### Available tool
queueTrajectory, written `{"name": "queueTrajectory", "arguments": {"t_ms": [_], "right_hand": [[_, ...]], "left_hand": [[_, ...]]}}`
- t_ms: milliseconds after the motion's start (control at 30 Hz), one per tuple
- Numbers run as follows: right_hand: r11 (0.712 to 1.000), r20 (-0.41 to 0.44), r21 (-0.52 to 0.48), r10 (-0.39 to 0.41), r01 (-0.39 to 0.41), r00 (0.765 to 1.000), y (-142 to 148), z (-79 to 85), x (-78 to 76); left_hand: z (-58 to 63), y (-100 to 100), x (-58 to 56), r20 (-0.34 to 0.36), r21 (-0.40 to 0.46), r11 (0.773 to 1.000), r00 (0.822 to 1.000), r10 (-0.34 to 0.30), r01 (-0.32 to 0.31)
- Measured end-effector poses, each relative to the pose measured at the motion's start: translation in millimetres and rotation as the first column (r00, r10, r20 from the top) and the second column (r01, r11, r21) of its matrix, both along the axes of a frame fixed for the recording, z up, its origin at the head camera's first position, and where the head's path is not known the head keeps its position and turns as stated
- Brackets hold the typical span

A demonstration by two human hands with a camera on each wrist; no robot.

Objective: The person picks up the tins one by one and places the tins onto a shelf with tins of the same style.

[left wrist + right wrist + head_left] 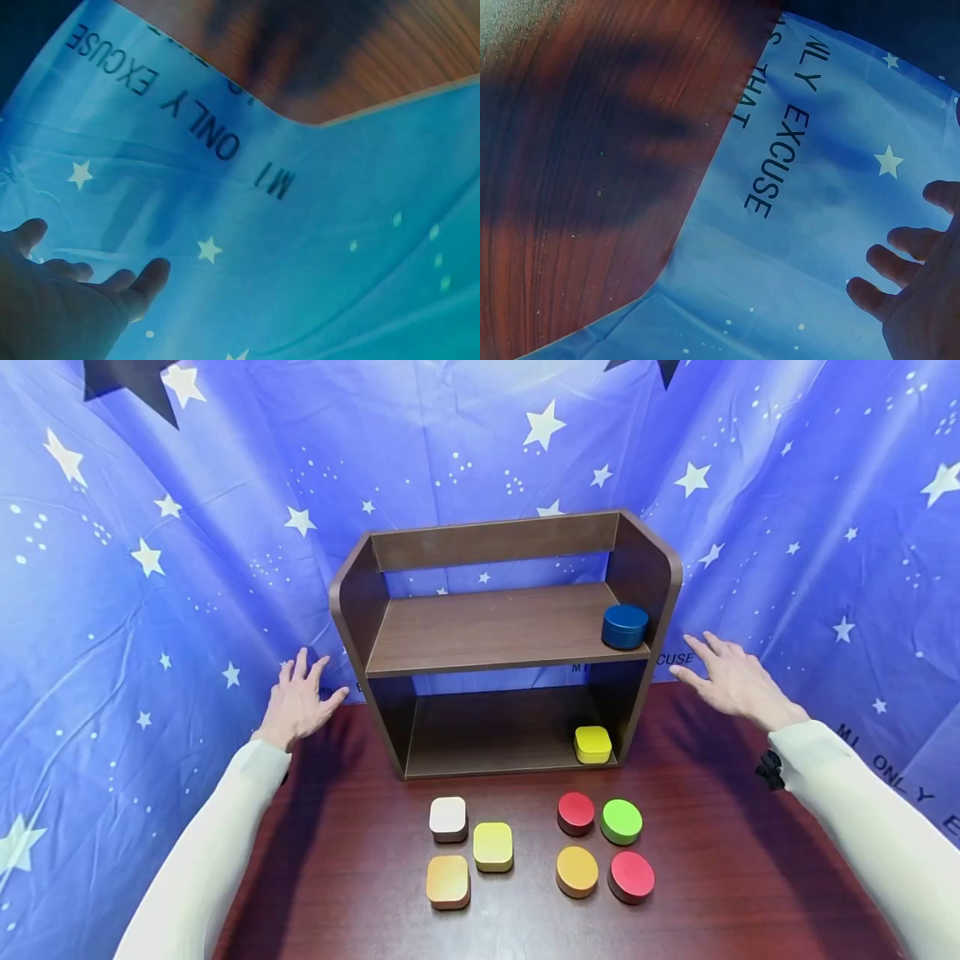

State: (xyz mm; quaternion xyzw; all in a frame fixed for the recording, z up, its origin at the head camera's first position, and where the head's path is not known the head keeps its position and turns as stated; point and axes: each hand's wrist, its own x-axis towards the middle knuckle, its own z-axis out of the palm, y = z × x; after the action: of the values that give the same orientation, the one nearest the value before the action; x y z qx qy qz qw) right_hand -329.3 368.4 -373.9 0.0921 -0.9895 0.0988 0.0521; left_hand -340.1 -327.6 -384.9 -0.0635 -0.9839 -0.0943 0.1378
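To the left of a dark brown two-tier shelf [495, 631], my left hand [297, 700] is held up with fingers spread and nothing in it. My right hand [738, 683] hovers on the shelf's other side, fingers extended, also holding nothing. A round blue tin [625, 627] stands at the right end of the upper tier. Below it, a square yellow tin [592, 745] sits at the right of the lower tier. In the left wrist view the left hand [82, 300] shows against blue cloth; the right wrist view shows the right hand [919, 270] likewise.
On the reddish wooden table [345, 868], a white tin [448, 818], a pale yellow tin [492, 847] and an orange tin [448, 882], all square, stand left. Round red [576, 813], green [621, 822], orange [577, 872] and pinkish-red [631, 877] tins stand right. Starry blue cloth [465, 435] hangs behind.
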Motion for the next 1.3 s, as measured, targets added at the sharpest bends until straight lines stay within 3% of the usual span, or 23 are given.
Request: {"name": "queueTrajectory", "arguments": {"t_ms": [133, 267, 367, 500, 533, 600, 733, 900, 967, 1100, 1300], "right_hand": [[1.0, -0.04, -0.003, 0.016, -0.016, 0.999, -2, -1.8, 3.7], [1.0, -0.063, -0.02, 0.021, -0.023, 0.998, -5, -4.4, 8.7], [0.999, -0.055, -0.046, 0.021, -0.023, 0.998, -7, -6.7, 12.4], [0.996, -0.058, -0.079, 0.023, -0.028, 0.998, -8, -10.9, 18.8], [0.996, -0.064, -0.086, 0.023, -0.029, 0.998, -8, -12.0, 20.8], [0.995, -0.078, -0.092, 0.027, -0.034, 0.997, -9, -14.3, 24.6], [0.994, -0.098, -0.102, 0.038, -0.048, 0.994, -12, -17.7, 31.9], [0.992, -0.118, -0.109, 0.058, -0.071, 0.991, -19, -22.8, 39.9], [0.99, -0.132, -0.115, 0.067, -0.082, 0.989, -22, -25.5, 43.8], [0.985, -0.164, -0.133, 0.091, -0.113, 0.982, -28, -30.7, 53.1], [0.975, -0.143, -0.176, 0.109, -0.133, 0.984, -31, -36.3, 70.7]], "left_hand": [[-6.8, 6, 5.8, 0.002, 0.12, 0.99, 0.997, -0.078, 0.077], [-19.0, 15, 15.6, -0.097, 0.28, 0.943, 0.983, -0.158, 0.179], [-28.7, 26, 24.6, -0.234, 0.4, 0.882, 0.958, -0.166, 0.251], [-39.0, 49, 36.2, -0.344, 0.569, 0.749, 0.926, -0.158, 0.339], [-41.0, 55, 38.7, -0.356, 0.59, 0.732, 0.923, -0.143, 0.341], [-44.6, 66, 42.4, -0.384, 0.604, 0.722, 0.917, -0.108, 0.338], [-48.8, 86, 47.0, -0.431, 0.577, 0.773, 0.902, 0.014, 0.263], [-50.2, 103, 48.8, -0.457, 0.574, 0.799, 0.88, 0.13, 0.18], [-50.2, 108, 48.8, -0.45, 0.585, 0.797, 0.877, 0.168, 0.148], [-49.9, 115, 49.4, -0.422, 0.641, 0.76, 0.875, 0.237, 0.103], [-53.0, 128, 49.2, -0.346, 0.782, 0.618, 0.88, 0.326, 0.078]]}}
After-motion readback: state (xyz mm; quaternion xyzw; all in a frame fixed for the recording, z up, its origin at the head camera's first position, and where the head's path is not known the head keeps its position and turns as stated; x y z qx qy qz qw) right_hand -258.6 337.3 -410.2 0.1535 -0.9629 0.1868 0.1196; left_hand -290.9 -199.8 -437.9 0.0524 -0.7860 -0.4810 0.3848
